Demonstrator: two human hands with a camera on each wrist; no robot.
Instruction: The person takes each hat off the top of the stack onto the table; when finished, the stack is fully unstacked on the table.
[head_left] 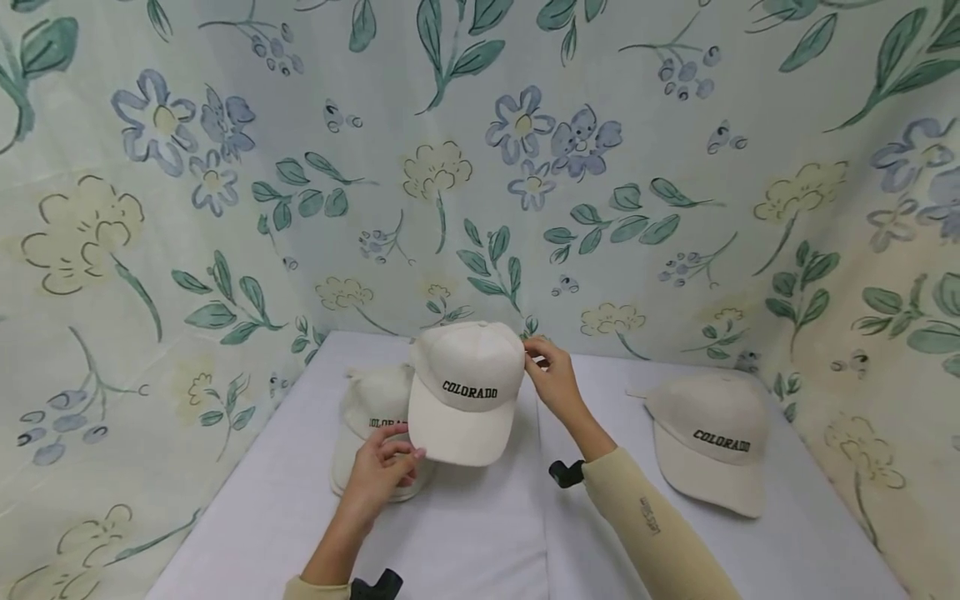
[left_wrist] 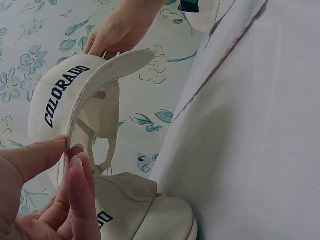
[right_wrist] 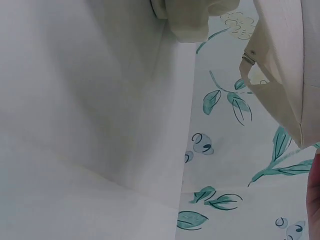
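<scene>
The white cap [head_left: 467, 375] hangs in the air above the cloth-covered table [head_left: 480, 542], brim tipped toward the wearer and lettering facing out. The left hand [head_left: 378, 475] pinches its brim corner between thumb and fingers; the right hand [head_left: 557, 382] pinches the crown's opposite edge. Both grips look shallow, so if either slackens the cap could swing or drop, and uneven pulling might crease the crown. The left-hand cap [head_left: 367, 392] lies partly behind it; whether they touch I cannot tell, but lowering it here could snag the open strap [left_wrist: 106, 157] or shove that cap askew. The right-hand cap [head_left: 708, 417], well apart, seems safe.
</scene>
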